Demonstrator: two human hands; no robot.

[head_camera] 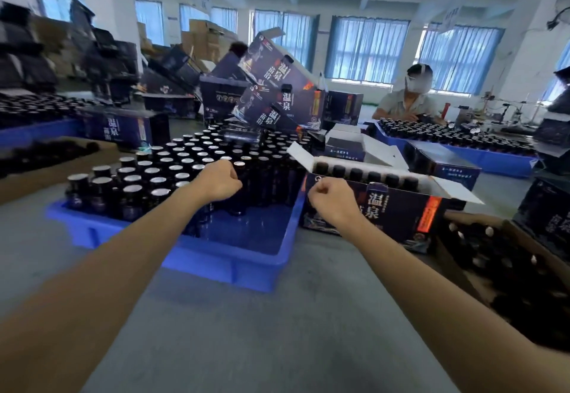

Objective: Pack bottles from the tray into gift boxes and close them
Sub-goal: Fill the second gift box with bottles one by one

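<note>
A blue tray (216, 258) in front of me holds several dark bottles with silver caps (172, 161); its near right part is bare. My left hand (217, 182) is curled at the front edge of the bottles, fingers closed against the neck of one dark bottle (239, 198). Right of the tray stands an open dark gift box (391, 216) with white flaps up and a row of bottles (364, 174) inside. My right hand (328, 199) hovers as a fist over the box's near left corner, holding nothing.
Printed gift boxes (277, 84) are piled behind the tray. A cardboard carton with bottles (493, 257) sits at the right, another carton (37, 173) at the left. A second blue tray (493, 159) and a seated person (407, 105) are at the back right.
</note>
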